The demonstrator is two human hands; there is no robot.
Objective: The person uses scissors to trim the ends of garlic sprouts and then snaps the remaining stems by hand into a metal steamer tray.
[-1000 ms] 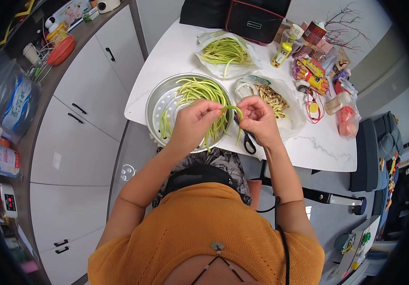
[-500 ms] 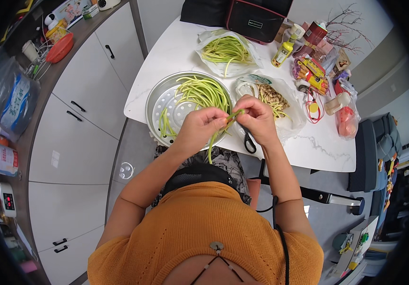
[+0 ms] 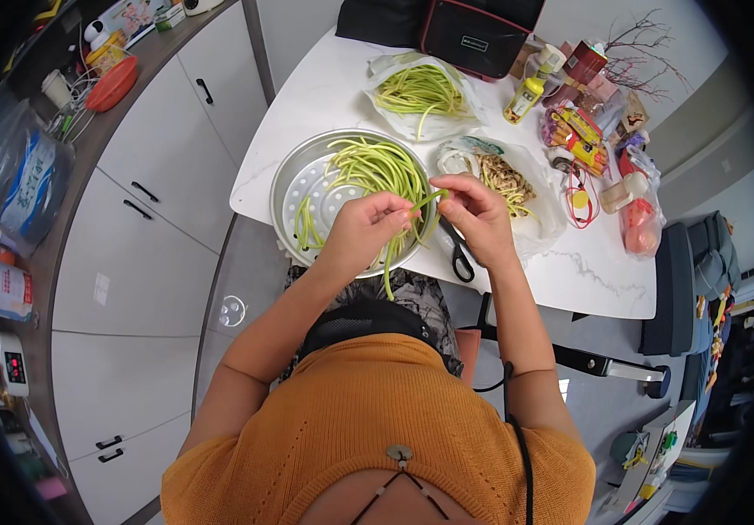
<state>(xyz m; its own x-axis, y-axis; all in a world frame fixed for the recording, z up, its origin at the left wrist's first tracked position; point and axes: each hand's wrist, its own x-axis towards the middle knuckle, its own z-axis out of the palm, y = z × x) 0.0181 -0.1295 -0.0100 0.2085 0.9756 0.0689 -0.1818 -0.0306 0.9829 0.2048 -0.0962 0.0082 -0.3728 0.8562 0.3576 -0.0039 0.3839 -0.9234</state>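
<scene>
Over the near right rim of a round metal steamer pan with holes in its base, both my hands work on one long green stem, which looks like a garlic scape. My left hand pinches it between thumb and fingertips. Thumb and forefinger of my right hand close on its other end. A heap of similar green stems fills the pan's right side, and some hang over the near rim. Below my right hand lie black scissors, their blades partly hidden.
A plastic bag of brownish trimmings lies right of the pan. Behind is another bag of green stems. Farther right stand a yellow bottle and snack packets. A black case sits at the table's back.
The fingers of my right hand have spread a little and shifted along the stem, which shows more between my hands. My left hand keeps nearly the same place.
</scene>
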